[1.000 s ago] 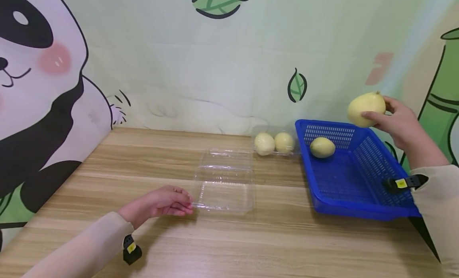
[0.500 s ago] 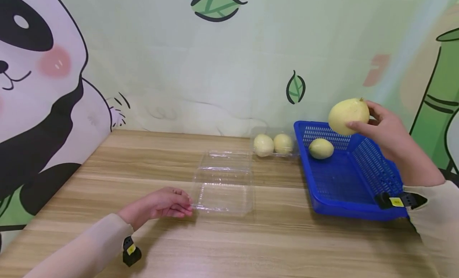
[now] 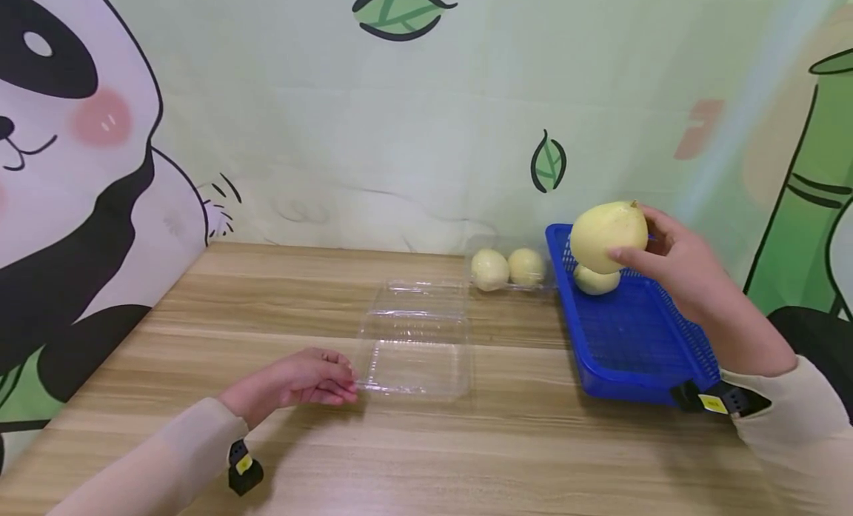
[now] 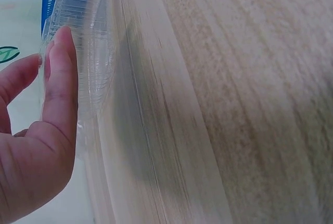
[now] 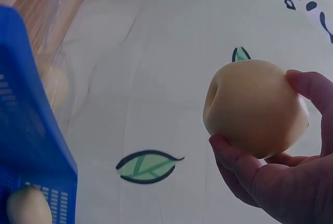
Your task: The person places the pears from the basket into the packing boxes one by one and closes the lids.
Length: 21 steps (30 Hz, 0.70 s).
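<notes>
A pale yellow round fruit (image 3: 608, 236) is held aloft over the blue perforated plastic basket (image 3: 633, 338), gripped by the right hand (image 3: 673, 260). The clear plastic clamshell box (image 3: 415, 337) is touched by the left hand (image 3: 303, 379), its fingers relaxed.

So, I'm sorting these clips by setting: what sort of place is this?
Probably a staged indoor tabletop: a wooden table stands against a cartoon panda backdrop, with a blue basket and a clear plastic box on it.

Wooden table (image 3: 466, 442): clamshell (image 3: 415, 338), basket (image 3: 633, 338), seemingly.
</notes>
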Tool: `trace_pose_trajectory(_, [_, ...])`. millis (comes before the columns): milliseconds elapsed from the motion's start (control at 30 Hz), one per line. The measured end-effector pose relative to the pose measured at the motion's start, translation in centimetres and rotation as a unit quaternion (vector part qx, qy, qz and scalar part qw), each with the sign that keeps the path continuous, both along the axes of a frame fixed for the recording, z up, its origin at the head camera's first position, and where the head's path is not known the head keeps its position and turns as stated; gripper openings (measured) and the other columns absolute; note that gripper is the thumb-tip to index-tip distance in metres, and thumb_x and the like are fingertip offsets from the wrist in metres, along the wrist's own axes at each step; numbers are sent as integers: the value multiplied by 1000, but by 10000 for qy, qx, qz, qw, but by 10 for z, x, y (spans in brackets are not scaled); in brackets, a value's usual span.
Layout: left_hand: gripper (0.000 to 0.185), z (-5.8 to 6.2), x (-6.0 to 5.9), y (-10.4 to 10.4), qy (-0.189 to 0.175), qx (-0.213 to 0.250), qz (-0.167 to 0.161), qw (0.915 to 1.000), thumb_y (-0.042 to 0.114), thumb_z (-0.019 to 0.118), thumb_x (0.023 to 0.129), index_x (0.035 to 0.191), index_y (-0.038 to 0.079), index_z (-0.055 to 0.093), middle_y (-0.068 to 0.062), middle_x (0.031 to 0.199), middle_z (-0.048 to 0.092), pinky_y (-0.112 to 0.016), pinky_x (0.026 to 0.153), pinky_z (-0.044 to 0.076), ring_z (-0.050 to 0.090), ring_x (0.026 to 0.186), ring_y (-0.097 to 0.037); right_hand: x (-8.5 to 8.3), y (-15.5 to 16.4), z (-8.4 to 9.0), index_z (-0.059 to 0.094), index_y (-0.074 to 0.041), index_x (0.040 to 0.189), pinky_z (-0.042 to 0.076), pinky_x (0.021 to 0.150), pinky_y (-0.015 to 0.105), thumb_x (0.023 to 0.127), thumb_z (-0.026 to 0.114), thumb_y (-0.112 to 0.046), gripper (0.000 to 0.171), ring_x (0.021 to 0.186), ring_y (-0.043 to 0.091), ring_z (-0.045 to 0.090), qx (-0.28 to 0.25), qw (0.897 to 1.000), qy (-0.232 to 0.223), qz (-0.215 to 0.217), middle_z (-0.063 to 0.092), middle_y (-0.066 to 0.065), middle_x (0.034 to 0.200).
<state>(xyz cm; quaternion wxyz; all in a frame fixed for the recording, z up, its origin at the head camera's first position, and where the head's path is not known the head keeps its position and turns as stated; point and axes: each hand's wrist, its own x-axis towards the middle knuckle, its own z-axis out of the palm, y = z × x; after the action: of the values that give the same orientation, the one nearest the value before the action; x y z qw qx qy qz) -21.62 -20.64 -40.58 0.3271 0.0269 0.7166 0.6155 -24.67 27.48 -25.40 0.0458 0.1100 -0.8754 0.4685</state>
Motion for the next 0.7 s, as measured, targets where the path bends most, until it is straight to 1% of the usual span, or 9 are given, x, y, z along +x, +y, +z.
trace_pose_trajectory(67, [9, 0, 0, 0, 5, 11, 4, 10000, 7, 50, 104, 105, 1, 57, -1, 89, 74, -18, 74, 63, 74, 81, -7, 3, -5, -2, 18, -7, 163, 44, 85, 1, 102, 62, -21, 77, 111, -11, 46, -36, 9999, -39, 101, 39, 11, 154])
trace_pose_trajectory(100, [9, 0, 0, 0, 2, 18, 5, 10000, 6, 50, 104, 105, 1, 57, 0, 88, 74, -18, 74, 63, 74, 81, -7, 4, -8, -3, 18, -7, 163, 44, 85, 1, 103, 62, -21, 76, 111, -10, 46, -55, 9998, -63, 154, 42, 8, 151])
trace_pose_trajectory(167, [8, -1, 0, 0, 12, 33, -11, 10000, 6, 50, 104, 105, 1, 57, 0, 88, 74, -17, 74, 63, 74, 81, -7, 7, -15, -4, 17, -8, 164, 45, 86, 2, 103, 61, -21, 76, 111, -8, 47, -77, 9996, -130, 252, 42, 9, 152])
trace_pose_trajectory(267, [8, -2, -1, 0, 19, 36, -18, 10000, 6, 50, 103, 103, 3, 57, 0, 88, 74, -17, 74, 63, 74, 80, -7, 12, -26, -6, 20, -7, 163, 47, 86, 4, 102, 62, -18, 74, 108, -7, 50, -158, 9990, -177, 377, 47, 4, 144])
trace_pose_trajectory(333, [7, -2, -1, 0, 12, 28, -11, 10000, 6, 50, 103, 102, 3, 57, 0, 87, 74, -17, 73, 63, 74, 80, -7, 16, -35, -7, 24, -5, 161, 49, 86, 5, 101, 62, -15, 72, 107, -7, 52, -256, 9983, -212, 480, 47, 10, 144])
trace_pose_trajectory(400, [6, -2, -1, 0, 2, 26, -7, 10000, 6, 51, 103, 102, 4, 56, 0, 87, 74, -17, 73, 63, 74, 80, -7, 19, -43, -10, 26, -4, 160, 49, 86, 6, 100, 63, -14, 71, 106, -6, 54, -292, 9977, -218, 576, 49, 10, 143])
trace_pose_trajectory(433, [6, -2, -1, 0, -1, 27, -10, 10000, 6, 51, 103, 102, 4, 56, 0, 87, 74, -17, 73, 63, 74, 80, -7, 20, -47, -11, 27, -3, 160, 50, 86, 7, 100, 64, -13, 71, 107, -5, 55, -327, 9971, -233, 643, 48, 14, 145])
trace_pose_trajectory(533, [5, -2, 0, 0, 4, 2, 30, 10000, 7, 52, 103, 103, 4, 56, 0, 87, 74, -17, 74, 63, 74, 80, -7, 24, -58, -15, 27, -5, 160, 51, 88, 8, 99, 65, -13, 73, 112, 2, 55, -394, 9955, -316, 803, 44, 21, 151])
trace_pose_trajectory(700, [7, 0, 1, 1, 52, -67, 86, 9999, 7, 53, 103, 106, 2, 55, -1, 88, 75, -18, 74, 63, 74, 80, -7, 28, -73, -23, 26, -4, 161, 51, 90, 9, 98, 66, -11, 75, 123, 21, 54, -606, 9920, -416, 1027, 44, 25, 153])
